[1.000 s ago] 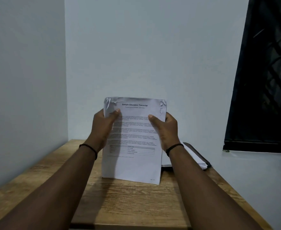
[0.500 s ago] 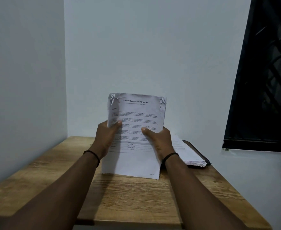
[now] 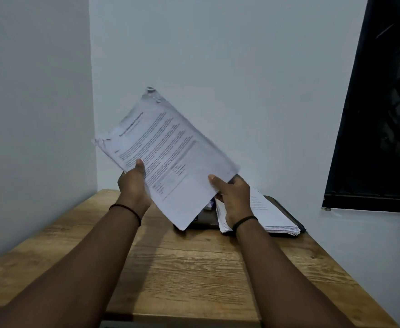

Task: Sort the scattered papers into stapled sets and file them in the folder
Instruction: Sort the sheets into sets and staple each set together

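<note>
printed sheet (image 3: 168, 147), text too blurred to read

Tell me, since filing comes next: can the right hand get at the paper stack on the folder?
Probably yes, once freed. The right hand hovers just over the paper stack, nothing between, but it grips the held sheets with the left hand.

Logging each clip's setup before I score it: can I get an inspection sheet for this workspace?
Surface: wooden table, grain visible.
Job's things: printed paper set held tilted in the air; paper stack on dark folder at the table's far right.
Clutter: nothing seen.
Grippers: left hand and right hand both grip the set's lower edges.
Cables: nothing seen.
Surroundings: white walls; dark window on the right.
</note>
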